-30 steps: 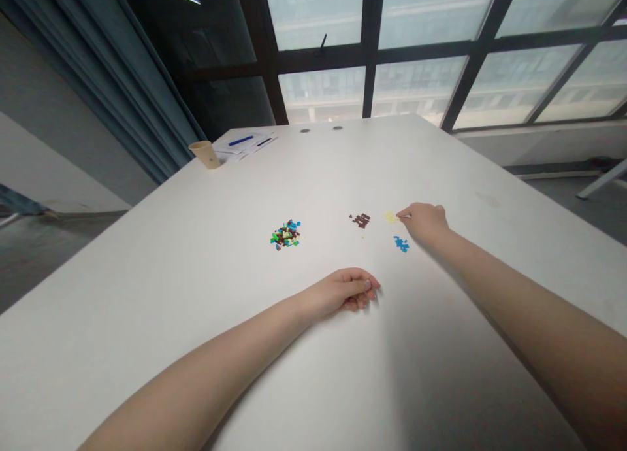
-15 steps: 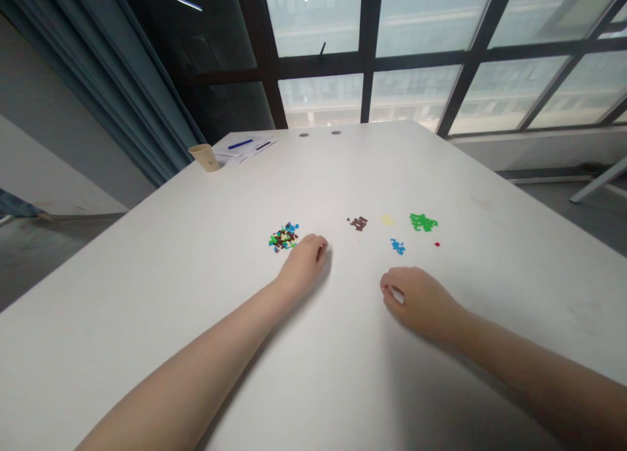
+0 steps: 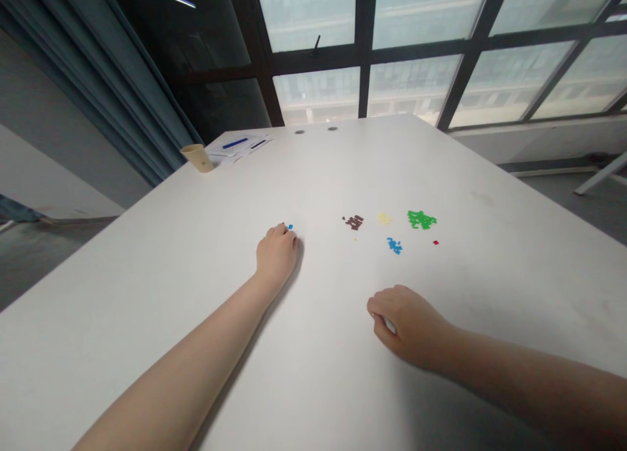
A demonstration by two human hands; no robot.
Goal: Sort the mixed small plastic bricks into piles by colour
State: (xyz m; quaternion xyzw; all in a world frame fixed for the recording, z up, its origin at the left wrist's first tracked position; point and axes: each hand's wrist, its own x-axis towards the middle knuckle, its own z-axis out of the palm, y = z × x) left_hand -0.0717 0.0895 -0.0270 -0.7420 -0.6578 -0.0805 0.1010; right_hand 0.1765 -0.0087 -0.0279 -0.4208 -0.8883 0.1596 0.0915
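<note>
My left hand (image 3: pixel 276 253) lies over the mixed pile of small coloured pieces (image 3: pixel 290 227) on the white table (image 3: pixel 196 255); only a blue bit of that pile shows past my knuckles, and my fingers are hidden. My right hand (image 3: pixel 409 327) rests curled on the table nearer to me, fingers closed with something pale just showing between them. Beyond it lie sorted little heaps: brown pieces (image 3: pixel 353 222), pale yellow pieces (image 3: pixel 385 218), green pieces (image 3: pixel 421 219), blue pieces (image 3: pixel 394 245) and a single red piece (image 3: pixel 435 242).
A paper cup (image 3: pixel 197 157) stands at the far left corner of the table, with papers and a blue pen (image 3: pixel 237 144) behind it. Dark-framed windows and a blue-grey curtain (image 3: pixel 117 72) lie beyond the table's far edge.
My left hand moved forward and left onto the mixed pile, now covering it. My right hand drew back from the yellow heap toward me, uncovering the green heap and red piece.
</note>
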